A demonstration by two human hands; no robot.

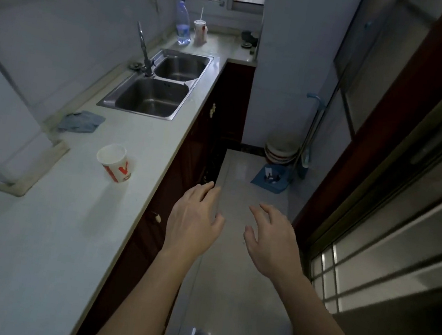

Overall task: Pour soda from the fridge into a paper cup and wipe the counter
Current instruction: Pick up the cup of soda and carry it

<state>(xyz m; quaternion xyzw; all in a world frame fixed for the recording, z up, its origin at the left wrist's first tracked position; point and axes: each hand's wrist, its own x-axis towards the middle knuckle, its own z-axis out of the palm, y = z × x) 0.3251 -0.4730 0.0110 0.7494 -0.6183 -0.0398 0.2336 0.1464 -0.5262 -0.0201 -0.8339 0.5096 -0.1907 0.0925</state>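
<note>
1. My left hand [193,220] and right hand [272,241] hover side by side over the floor of the aisle. Their fingers are loosely spread and lightly curved, and they grip nothing. I judge they are free because the first job is to fetch something.
2. The paper cup [115,163] stands upright and open-mouthed on the counter [51,229], at about ten o'clock from my left hand and near the front edge. There it is easy to reach and has bare surface around it for pouring.
3. No soda is in view. At twelve o'clock, past the end of the counter, stands a tall white body [292,64] that I take for the fridge, though I cannot be sure.
4. A blue cloth [81,122] lies crumpled at eleven o'clock from the cup, between it and the double sink [153,96]. It is handy for wiping afterwards.
5. Far off at twelve o'clock by the window stand a water bottle [183,24] and a cup with a straw [199,32], well apart from my work.
6. By my reckoning nothing is poured or wiped yet.
</note>
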